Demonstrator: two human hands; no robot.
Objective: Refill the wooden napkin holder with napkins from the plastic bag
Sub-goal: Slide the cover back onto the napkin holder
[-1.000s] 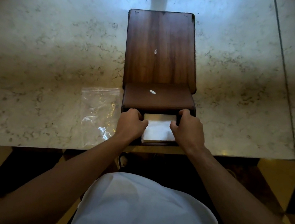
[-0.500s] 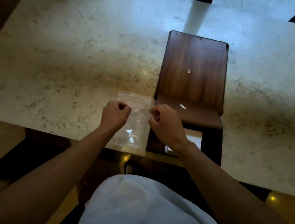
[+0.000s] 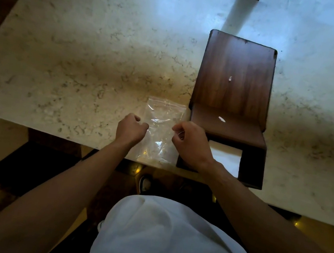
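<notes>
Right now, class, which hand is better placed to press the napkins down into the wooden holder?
Right hand: it hovers beside the holder, close to the white napkins. The left hand sits beyond the plastic bag.

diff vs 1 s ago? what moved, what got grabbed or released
Both hands let go of the wooden napkin holder and moved to their left onto the plastic bag. The left hand and right hand now sit curled at the bag's two sides; whether they actually pinch it is unclear. The holder, the white napkins in its opening and the bag lie where they were on the marble table.
</notes>
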